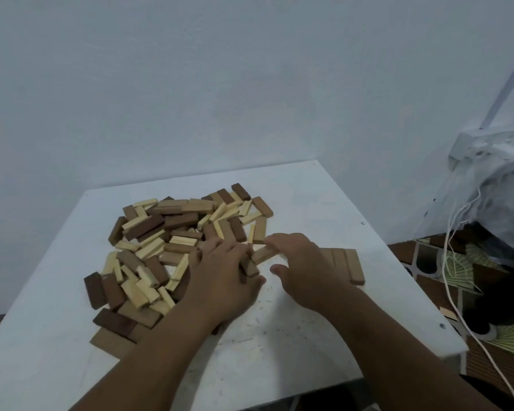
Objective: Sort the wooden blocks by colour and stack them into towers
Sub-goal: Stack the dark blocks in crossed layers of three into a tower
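The pile (172,247) of wooden blocks, in pale, mid-brown and dark brown, lies loose and unsorted on the white table (324,336), filling its far-left part and serving as the reference here. At the pile's right edge my left hand (223,271) lies palm down, fingers reaching into the blocks; beneath its fingertips sits a dark block (250,266), and whether the fingers grip it or only rest on it cannot be told. Just right of the pile my right hand (300,262) holds one mid-brown block (263,254), fingers curled over its top and the thumb apart below it. This block points back toward the pile and nearly meets my left hand. Further right of the pile, partly behind my right hand, a row (346,264) of mid-brown blocks lies flat, side by side and touching, one layer deep as far as can be seen. Right of the pile and past the table edge, a white cable (457,307) runs down over a patterned floor (502,336), below a pale bag (505,197) and a wall box (484,146). Behind the pile stands a plain wall (220,84).
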The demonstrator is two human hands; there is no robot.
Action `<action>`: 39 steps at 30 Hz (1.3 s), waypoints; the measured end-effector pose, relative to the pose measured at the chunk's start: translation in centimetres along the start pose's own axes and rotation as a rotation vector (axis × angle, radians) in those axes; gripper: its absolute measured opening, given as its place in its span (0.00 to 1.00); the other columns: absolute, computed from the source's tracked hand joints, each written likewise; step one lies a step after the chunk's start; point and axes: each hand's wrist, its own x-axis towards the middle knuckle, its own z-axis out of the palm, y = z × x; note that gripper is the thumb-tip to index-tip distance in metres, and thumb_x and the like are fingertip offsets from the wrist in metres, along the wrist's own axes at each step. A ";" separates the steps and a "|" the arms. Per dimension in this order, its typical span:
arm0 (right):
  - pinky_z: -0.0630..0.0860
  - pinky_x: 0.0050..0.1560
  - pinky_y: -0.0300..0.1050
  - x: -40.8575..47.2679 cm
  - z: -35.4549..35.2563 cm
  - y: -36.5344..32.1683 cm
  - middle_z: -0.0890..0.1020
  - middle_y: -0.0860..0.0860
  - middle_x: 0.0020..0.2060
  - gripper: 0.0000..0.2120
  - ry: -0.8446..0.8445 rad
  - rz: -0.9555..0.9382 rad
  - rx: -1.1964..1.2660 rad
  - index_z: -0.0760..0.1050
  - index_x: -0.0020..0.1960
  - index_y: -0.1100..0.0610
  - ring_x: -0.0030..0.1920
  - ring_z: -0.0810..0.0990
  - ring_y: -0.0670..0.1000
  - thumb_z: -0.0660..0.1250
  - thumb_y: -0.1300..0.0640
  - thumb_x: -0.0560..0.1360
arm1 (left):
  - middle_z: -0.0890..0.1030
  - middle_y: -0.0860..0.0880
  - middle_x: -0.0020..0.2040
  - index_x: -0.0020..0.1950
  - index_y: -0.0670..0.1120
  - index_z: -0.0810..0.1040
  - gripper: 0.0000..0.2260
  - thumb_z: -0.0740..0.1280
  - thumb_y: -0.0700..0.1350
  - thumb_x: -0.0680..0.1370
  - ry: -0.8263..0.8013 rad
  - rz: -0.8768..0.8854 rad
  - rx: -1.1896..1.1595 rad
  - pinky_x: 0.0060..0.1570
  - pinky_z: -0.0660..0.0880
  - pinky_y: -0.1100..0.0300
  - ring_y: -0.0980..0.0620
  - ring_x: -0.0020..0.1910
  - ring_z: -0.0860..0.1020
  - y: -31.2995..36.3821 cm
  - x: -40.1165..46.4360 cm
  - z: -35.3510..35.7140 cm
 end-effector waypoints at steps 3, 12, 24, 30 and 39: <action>0.68 0.61 0.47 1.3 0.2 -0.4 0.77 0.48 0.63 0.25 -0.074 -0.038 -0.188 0.67 0.71 0.46 0.61 0.72 0.52 0.70 0.52 0.76 | 0.77 0.59 0.53 0.56 0.58 0.76 0.14 0.69 0.55 0.71 0.079 -0.019 -0.090 0.57 0.60 0.50 0.53 0.61 0.67 -0.1 0.3 0.0; 0.73 0.41 0.41 3.4 -1.1 -0.9 0.76 0.52 0.44 0.04 -0.075 0.116 -0.030 0.69 0.55 0.56 0.43 0.76 0.49 0.61 0.61 0.80 | 0.75 0.63 0.50 0.52 0.60 0.73 0.17 0.73 0.52 0.67 0.256 -0.029 -0.459 0.51 0.75 0.51 0.59 0.53 0.73 -1.1 0.2 -0.4; 0.73 0.49 0.43 6.1 0.7 -1.0 0.81 0.52 0.54 0.22 -0.099 0.179 -0.136 0.77 0.59 0.52 0.51 0.78 0.52 0.77 0.46 0.69 | 0.76 0.62 0.54 0.55 0.54 0.75 0.18 0.77 0.43 0.70 0.300 -0.006 -0.542 0.48 0.67 0.79 0.66 0.55 0.73 -3.8 -1.6 -3.0; 0.70 0.38 0.39 0.9 -0.4 -2.5 0.78 0.49 0.36 0.11 -0.091 0.220 -0.215 0.74 0.37 0.53 0.38 0.76 0.48 0.74 0.51 0.72 | 0.77 0.59 0.52 0.53 0.54 0.75 0.16 0.75 0.45 0.69 0.226 0.051 -0.558 0.46 0.71 0.72 0.61 0.53 0.76 -2.2 -3.7 -2.9; 0.71 0.46 0.32 -9.9 -2.4 -2.4 0.77 0.40 0.47 0.24 -0.185 0.137 -0.064 0.74 0.61 0.42 0.44 0.75 0.41 0.77 0.48 0.68 | 0.79 0.52 0.46 0.47 0.47 0.78 0.07 0.72 0.39 0.71 0.236 0.267 -0.416 0.45 0.76 0.52 0.54 0.48 0.78 1.6 -9.0 -0.4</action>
